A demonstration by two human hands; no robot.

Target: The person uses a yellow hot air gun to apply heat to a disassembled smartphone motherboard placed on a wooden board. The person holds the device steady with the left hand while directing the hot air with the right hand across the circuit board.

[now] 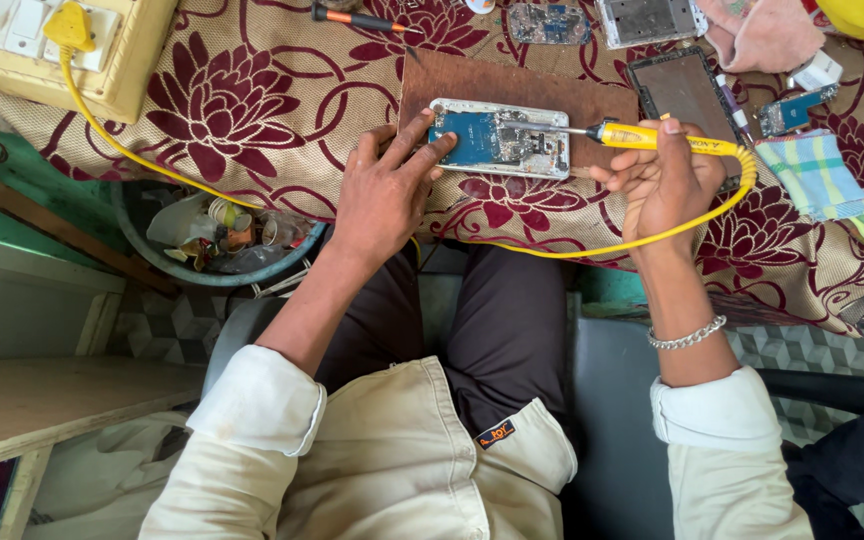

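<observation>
Your left hand (384, 190) presses flat, steadying the opened phone (499, 138) on the brown board (512, 85); your right hand (664, 182) grips the yellow soldering iron (642, 137). Keep the tip steady and the contact brief.

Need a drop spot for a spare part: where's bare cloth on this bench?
Free: the floral cloth between the switchboard and the brown board, left of the left hand. Crowded: the far edge and the right side, around the phone frame, checked cloth and right hand.

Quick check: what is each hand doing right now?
Left hand: open, fingers pressing the opened blue-and-silver phone.
Right hand: closed on the yellow corded soldering iron.
</observation>
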